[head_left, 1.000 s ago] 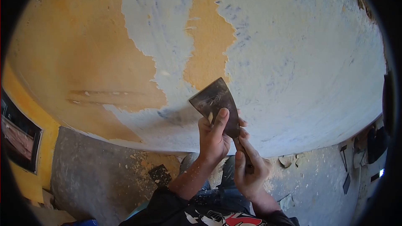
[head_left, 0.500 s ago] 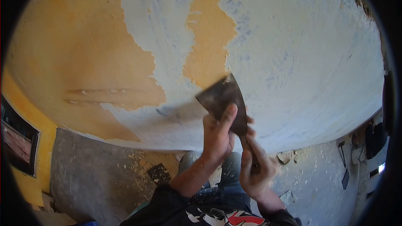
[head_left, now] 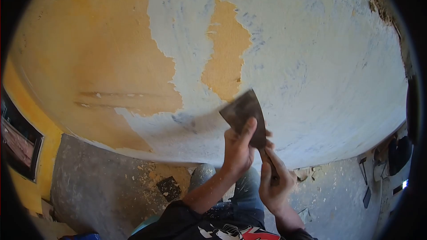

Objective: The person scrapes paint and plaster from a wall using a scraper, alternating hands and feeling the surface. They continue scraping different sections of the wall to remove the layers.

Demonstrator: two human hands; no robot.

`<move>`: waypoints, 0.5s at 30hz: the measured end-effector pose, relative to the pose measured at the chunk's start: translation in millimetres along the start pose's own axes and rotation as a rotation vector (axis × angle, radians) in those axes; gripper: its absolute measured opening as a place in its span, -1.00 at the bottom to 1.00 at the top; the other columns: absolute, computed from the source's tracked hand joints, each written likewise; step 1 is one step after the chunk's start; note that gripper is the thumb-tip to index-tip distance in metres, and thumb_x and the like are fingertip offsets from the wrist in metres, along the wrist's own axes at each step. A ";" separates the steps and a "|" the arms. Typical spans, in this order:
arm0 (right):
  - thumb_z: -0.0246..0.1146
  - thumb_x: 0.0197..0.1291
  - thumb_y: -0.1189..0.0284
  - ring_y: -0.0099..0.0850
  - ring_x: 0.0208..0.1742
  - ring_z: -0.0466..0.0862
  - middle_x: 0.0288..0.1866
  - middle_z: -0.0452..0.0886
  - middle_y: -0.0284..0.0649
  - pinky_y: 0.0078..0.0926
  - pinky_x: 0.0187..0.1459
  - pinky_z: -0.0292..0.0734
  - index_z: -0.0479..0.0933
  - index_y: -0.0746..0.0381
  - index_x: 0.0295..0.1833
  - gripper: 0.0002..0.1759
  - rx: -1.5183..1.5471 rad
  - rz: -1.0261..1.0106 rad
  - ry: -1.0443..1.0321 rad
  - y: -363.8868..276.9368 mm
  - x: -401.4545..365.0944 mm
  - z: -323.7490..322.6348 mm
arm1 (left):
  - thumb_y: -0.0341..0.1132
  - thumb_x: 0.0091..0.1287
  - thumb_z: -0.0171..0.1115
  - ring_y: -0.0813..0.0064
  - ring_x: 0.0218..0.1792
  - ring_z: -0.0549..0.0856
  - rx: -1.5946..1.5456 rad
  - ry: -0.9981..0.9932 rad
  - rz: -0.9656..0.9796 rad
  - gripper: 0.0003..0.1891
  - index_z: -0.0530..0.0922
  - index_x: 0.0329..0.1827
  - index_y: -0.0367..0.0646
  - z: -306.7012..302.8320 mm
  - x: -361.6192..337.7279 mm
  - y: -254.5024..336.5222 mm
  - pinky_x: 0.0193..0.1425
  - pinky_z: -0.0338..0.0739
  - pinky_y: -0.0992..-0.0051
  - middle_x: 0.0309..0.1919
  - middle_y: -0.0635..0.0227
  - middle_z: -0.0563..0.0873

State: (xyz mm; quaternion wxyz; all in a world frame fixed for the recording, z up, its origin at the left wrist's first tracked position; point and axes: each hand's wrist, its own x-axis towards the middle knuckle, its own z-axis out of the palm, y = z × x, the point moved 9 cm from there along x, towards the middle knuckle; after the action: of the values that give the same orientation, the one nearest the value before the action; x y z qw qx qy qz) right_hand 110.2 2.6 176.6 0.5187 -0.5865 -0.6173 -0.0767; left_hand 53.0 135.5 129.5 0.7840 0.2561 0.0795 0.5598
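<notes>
A wide paint scraper (head_left: pixel 243 110) slants up toward the wall, its broad dark blade at the lower tip of a narrow orange paint patch (head_left: pixel 226 49). My left hand (head_left: pixel 238 151) grips the blade from the left, thumb laid flat across its face. Lower down, my right hand (head_left: pixel 278 186) is wrapped round the handle, fingers stretched along it. Ragged paint edges border the pale stripped wall (head_left: pixel 320 71) around the patch. On the left spreads a larger orange painted area (head_left: pixel 120 53) with two horizontal scratch marks.
Paint flakes and a dark square piece (head_left: pixel 169 189) lie on the grey floor (head_left: pixel 98 191) below the wall. A yellow side wall (head_left: pixel 49 151) with a dark-framed opening (head_left: pixel 20 140) stands at left. A long-handled tool (head_left: pixel 366 195) leans at right.
The scraper and both hands have shifted slightly down and right in view. Crumbs seen on the blade's corner no longer show, and a small dark mark shows near the patch's lower right edge.
</notes>
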 end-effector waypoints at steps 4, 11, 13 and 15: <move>0.24 0.22 0.63 -0.38 -0.43 0.78 -0.12 0.74 0.03 -0.56 -0.42 0.58 0.53 0.41 0.20 -0.60 0.056 0.149 -0.167 -10.3 21.2 9.2 | -0.24 0.49 0.15 0.34 -0.42 0.75 0.002 -0.123 0.062 -0.73 0.53 -0.02 -0.33 11.7 7.7 21.7 -0.47 0.73 0.32 -0.33 0.16 0.70; 0.25 0.20 0.65 -0.36 -0.57 0.70 -0.24 0.75 0.03 -0.53 -0.47 0.56 0.53 0.40 0.19 -0.60 0.048 0.112 -0.116 -1.0 16.3 22.0 | -0.11 0.48 0.16 0.39 -0.55 0.70 0.009 0.029 0.066 -0.65 0.54 -0.11 -0.30 -4.4 10.5 24.1 -0.51 0.65 0.43 -0.44 0.22 0.68; 0.27 0.21 0.62 -0.34 -0.60 0.69 -0.33 0.73 0.03 -0.50 -0.51 0.53 0.53 0.39 0.19 -0.60 0.073 0.098 -0.159 -13.6 22.9 19.6 | -0.12 0.48 0.17 0.38 -0.56 0.70 0.005 0.065 0.038 -0.66 0.54 -0.09 -0.30 -11.0 0.9 18.9 -0.50 0.66 0.42 -0.43 0.21 0.68; 0.26 0.22 0.62 -0.35 -0.63 0.66 -0.34 0.73 0.02 -0.49 -0.54 0.50 0.53 0.38 0.20 -0.59 0.073 0.036 -0.088 -2.2 -1.1 16.0 | -0.18 0.48 0.17 0.35 -0.54 0.71 0.017 0.069 -0.006 -0.70 0.53 -0.06 -0.31 -17.0 -7.9 5.3 -0.51 0.68 0.38 -0.42 0.19 0.68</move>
State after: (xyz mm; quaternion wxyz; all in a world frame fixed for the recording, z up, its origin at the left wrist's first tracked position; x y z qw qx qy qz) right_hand 99.4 12.5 169.7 0.5134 -0.5809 -0.6314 -0.0189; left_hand 38.7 134.9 116.3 0.7804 0.2431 0.1119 0.5651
